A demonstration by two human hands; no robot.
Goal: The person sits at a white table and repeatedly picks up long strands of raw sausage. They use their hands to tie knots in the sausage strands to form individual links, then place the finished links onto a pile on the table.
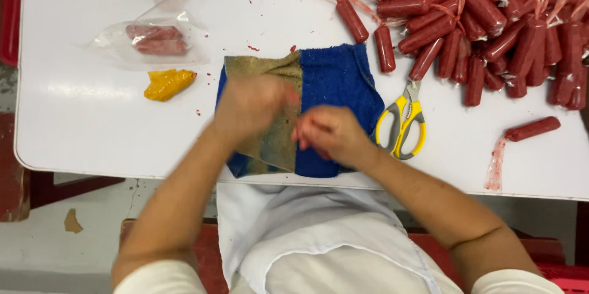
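Observation:
My left hand and my right hand meet over a blue towel with a soiled brownish patch, lying at the near edge of the white table. Both hands are blurred by motion, fingers curled toward each other above the cloth. Whether anything is between the fingers cannot be made out. Yellow-and-grey scissors lie just right of the towel, close to my right hand.
A big heap of red sausages in clear casing fills the far right. One loose sausage lies at right. A clear bag holding sausages and a yellow lump sit at left.

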